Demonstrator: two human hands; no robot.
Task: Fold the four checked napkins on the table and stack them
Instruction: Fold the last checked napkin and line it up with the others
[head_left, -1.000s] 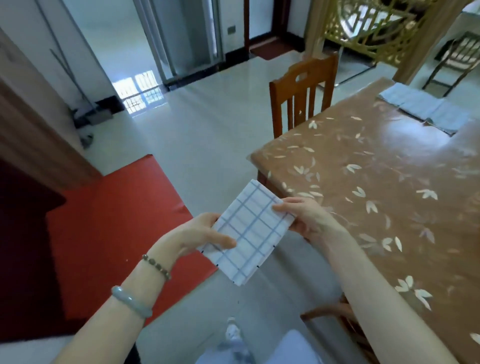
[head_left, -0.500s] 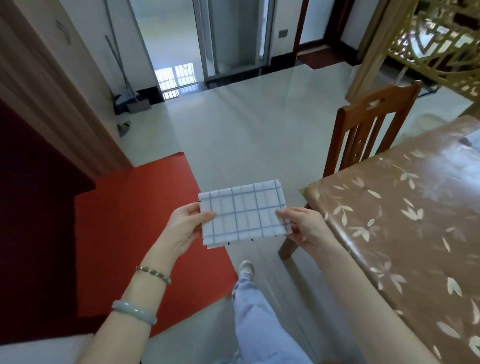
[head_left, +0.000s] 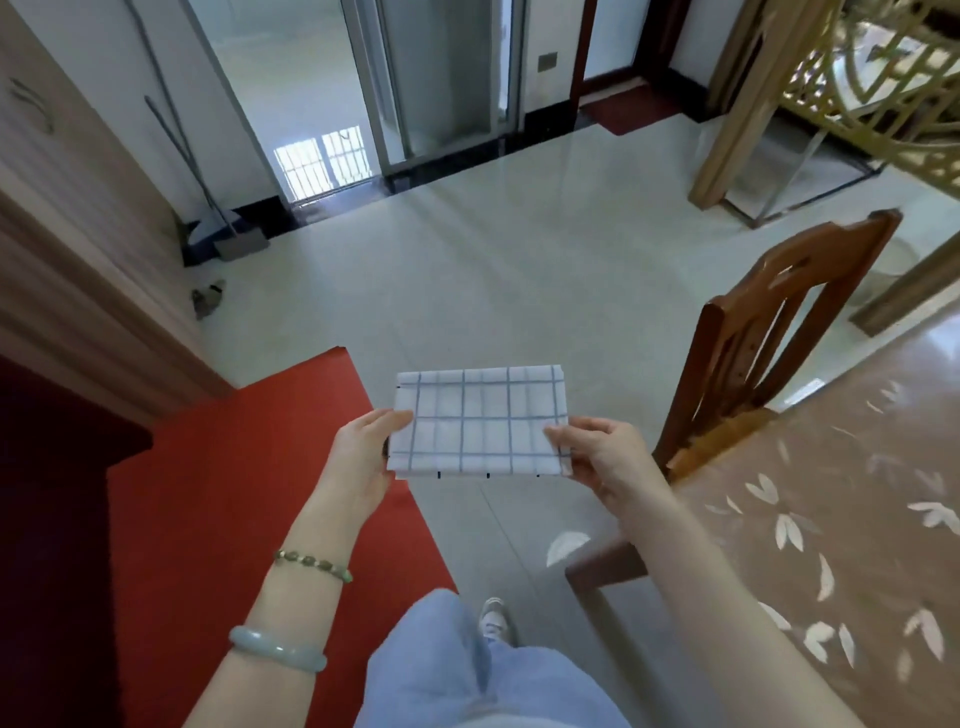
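A folded white napkin with blue checks (head_left: 480, 422) is held flat in the air over the floor, left of the table. My left hand (head_left: 363, 451) pinches its left edge with the thumb on top. My right hand (head_left: 602, 456) pinches its lower right corner. The brown table with a leaf-pattern cover (head_left: 841, 525) shows only its near left part at the right edge of the view. No other napkins are in view.
A wooden chair (head_left: 769, 332) stands at the table's left end, just right of the napkin. A red mat (head_left: 249, 493) lies on the pale tiled floor to the left. My leg in light jeans (head_left: 467, 670) is below. A wooden cabinet (head_left: 78, 270) lines the left.
The view has swung left, away from the table, so the napkins on its far end are out of sight. The held napkin has turned from slanted to level between both hands.
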